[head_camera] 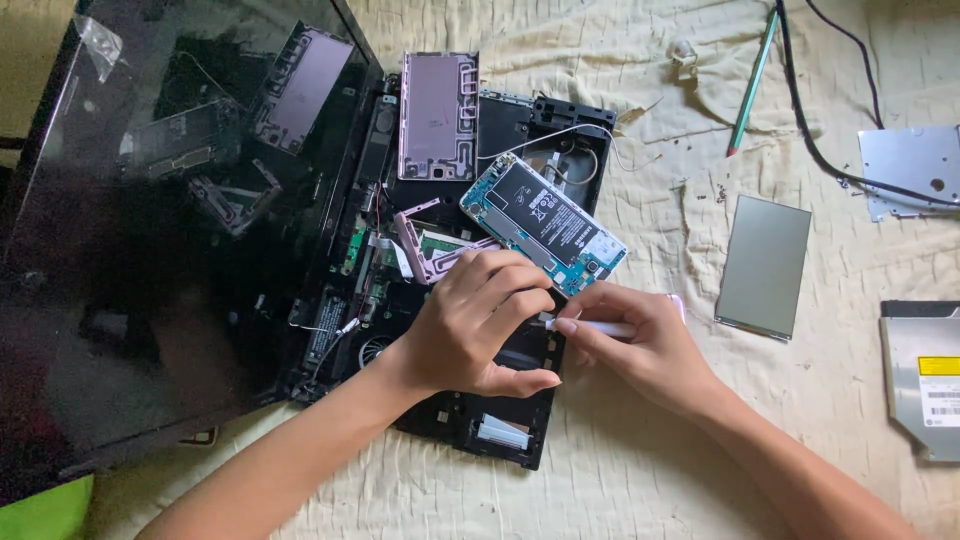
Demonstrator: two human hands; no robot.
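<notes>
Head view: my left hand (478, 325) curls down over the opened laptop base (470, 420), fingers bent; whether it grips anything I cannot tell. My right hand (640, 345) pinches a thin white tool (600, 327), tip pointing nine o'clock. The opened phone (545, 222) lies at twelve o'clock. I'd brace and pry gently.

head-worn camera, looking steeply down, close over hands, single view only
</notes>
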